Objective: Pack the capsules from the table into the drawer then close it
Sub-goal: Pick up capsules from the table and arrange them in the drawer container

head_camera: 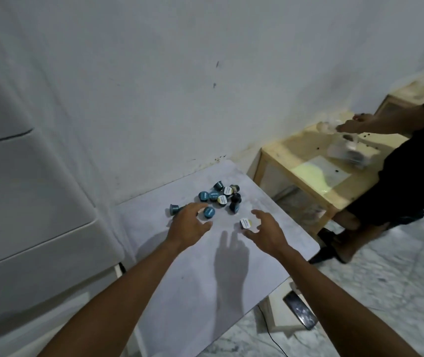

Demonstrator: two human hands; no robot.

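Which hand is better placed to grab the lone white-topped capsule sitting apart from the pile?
Right. The right hand is open and curled right beside the white-topped capsule, nearly touching it. The left hand hovers by a blue capsule instead.

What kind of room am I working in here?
Probably a plain indoor workroom, not a kitchen: a bare white wall, marble-patterned floor tiles, and simple tables, the white table holding the capsules and an unfinished wooden table where a second person works.
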